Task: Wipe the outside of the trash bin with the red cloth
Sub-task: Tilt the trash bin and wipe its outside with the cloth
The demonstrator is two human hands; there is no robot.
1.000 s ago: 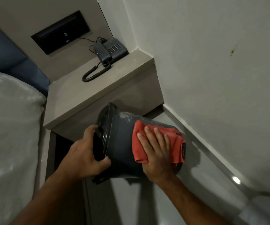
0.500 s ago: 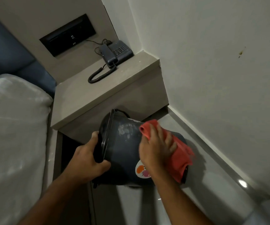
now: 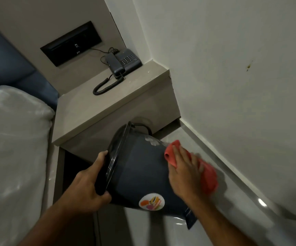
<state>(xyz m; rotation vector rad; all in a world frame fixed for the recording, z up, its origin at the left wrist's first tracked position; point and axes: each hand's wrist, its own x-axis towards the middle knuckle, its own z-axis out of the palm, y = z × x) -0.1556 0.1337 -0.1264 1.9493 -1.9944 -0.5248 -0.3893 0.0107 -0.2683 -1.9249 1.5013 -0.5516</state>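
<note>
Bin's rolled round, sticker side up now

Your left hand (image 3: 83, 189) stays clamped on the rim, tipping the trash bin (image 3: 140, 169) over the floor; right hand (image 3: 186, 173) has slid the red cloth (image 3: 208, 176) to the far side. Whitish smear (image 3: 153, 140) near the rim is still unwiped.
</note>
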